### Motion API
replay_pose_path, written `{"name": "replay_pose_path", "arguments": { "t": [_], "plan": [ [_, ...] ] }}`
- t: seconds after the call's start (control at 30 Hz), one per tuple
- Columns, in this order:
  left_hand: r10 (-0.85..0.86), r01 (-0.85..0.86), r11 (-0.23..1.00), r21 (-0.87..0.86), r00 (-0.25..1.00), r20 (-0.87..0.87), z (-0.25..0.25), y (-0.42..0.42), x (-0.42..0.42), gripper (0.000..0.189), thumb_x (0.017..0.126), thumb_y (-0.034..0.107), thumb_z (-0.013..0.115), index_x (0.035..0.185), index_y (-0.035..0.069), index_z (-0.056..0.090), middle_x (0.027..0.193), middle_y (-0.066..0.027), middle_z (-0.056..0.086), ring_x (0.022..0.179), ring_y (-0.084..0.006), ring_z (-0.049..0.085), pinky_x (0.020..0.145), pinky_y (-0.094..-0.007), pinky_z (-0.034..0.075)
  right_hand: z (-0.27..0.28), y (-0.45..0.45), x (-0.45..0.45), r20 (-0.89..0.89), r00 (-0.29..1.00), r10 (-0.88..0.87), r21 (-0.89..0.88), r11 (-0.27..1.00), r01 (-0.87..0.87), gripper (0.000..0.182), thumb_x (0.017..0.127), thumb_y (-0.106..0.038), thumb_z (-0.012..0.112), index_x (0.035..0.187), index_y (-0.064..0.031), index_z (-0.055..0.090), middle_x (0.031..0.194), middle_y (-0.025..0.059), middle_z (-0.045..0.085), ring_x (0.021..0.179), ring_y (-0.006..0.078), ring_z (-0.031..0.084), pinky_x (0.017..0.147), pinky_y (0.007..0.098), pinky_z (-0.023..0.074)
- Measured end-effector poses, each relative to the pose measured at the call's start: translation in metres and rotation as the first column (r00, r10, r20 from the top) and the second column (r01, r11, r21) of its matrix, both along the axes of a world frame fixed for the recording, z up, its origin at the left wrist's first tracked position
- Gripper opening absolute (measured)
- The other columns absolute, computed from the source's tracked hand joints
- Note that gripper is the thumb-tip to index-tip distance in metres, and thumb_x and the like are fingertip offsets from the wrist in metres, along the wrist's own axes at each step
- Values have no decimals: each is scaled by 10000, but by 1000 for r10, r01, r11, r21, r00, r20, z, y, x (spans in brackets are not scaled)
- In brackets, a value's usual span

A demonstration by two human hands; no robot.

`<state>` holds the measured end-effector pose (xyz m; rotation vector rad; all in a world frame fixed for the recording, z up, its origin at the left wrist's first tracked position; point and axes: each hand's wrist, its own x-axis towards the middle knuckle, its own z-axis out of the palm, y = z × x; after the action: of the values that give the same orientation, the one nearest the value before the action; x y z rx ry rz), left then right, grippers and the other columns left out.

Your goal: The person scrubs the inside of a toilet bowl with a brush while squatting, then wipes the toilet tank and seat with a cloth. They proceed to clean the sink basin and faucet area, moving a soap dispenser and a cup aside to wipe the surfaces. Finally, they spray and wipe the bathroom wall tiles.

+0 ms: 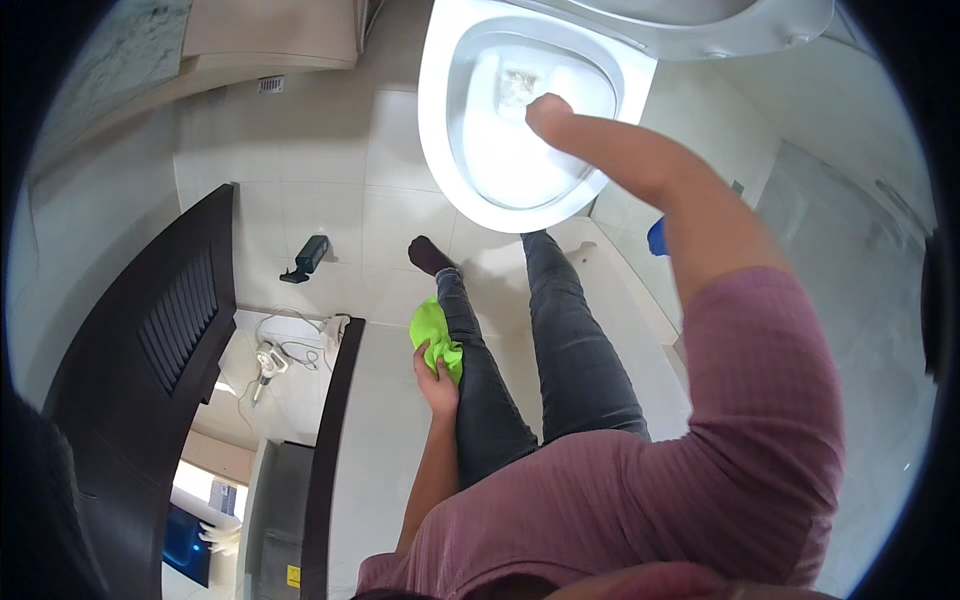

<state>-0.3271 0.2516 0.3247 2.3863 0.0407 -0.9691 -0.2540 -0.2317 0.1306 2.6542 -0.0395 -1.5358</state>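
My right hand [549, 116] is curled over the bowl of a white toilet [441, 142], its arm stretched forward from the right. Whether those fingers hold anything is hidden by the hand itself. Just beyond it, a brownish patch [519, 81] shows at the bottom of the bowl; I cannot tell what it is. The toilet seat [675, 41] is raised against the back. Low beside my left leg, my left hand [437, 382] grips a bunched bright green cloth [431, 326], which touches the grey jeans [472, 330].
A dark bottle [309, 255] is on the tiled floor [322, 210] to the left. Past it stands an open dark louvred door [142, 337]. Through the doorway lies a white corded appliance [270, 362]. A blue object [658, 238] is partly behind my right arm.
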Motion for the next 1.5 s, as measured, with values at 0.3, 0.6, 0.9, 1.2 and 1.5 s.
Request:
{"name": "replay_pose_path", "arguments": {
  "t": [0.3, 0.6, 0.9, 1.2, 1.5],
  "plan": [
    [42, -42, 999, -26, 999, 14, -9, -1, -3, 381, 871, -46, 502, 1249, 3, 479, 1227, -198, 527, 1160, -357, 496, 1020, -408, 366, 88, -15, 19, -61, 976, -209, 196, 956, 217, 258, 784, 5, 541, 995, 26, 687, 933, 196, 689, 869, 316, 686, 719, 408, 553],
    [49, -50, 998, -33, 998, -33, -14, 0, -4, 373, 876, -42, 505, 1245, 8, 481, 1223, -187, 532, 1166, -352, 495, 1024, -398, 359, 44, -18, -59, 191, 596, -780, 532, 592, 605, 438, 763, -16, 473, 1183, 48, 580, 899, 257, 662, 642, 332, 676, 554, 398, 547],
    [0, 3, 999, -46, 998, 61, -17, 3, 1, 327, 773, -93, 458, 1061, 15, 567, 1199, -180, 537, 1095, -325, 519, 1003, -397, 369, 3, -32, -12, -130, 371, -920, 340, 310, 888, 570, 787, -25, 450, 1357, 1, 466, 729, 212, 642, 533, 271, 624, 493, 377, 502],
    [66, 118, 792, -598, 959, 277, 23, -164, 159, 121, 756, 53, 469, 685, -8, 545, 761, -95, 560, 784, -191, 532, 771, -319, 424, -20, 6, -30, 74, 695, -715, 446, 647, 618, 261, 786, -115, 504, 912, 34, 677, 998, 271, 657, 946, 373, 651, 841, 446, 508],
    [-158, 794, 535, -290, 431, 888, 238, -493, 284, 280, 783, 71, 683, 1050, 119, 612, 675, -55, 533, 617, -179, 532, 572, -307, 435, 48, -24, -26, 46, 612, -789, 410, 574, 709, 254, 737, -59, 551, 926, 64, 668, 960, 267, 668, 937, 345, 667, 807, 400, 536]
  ]
}}
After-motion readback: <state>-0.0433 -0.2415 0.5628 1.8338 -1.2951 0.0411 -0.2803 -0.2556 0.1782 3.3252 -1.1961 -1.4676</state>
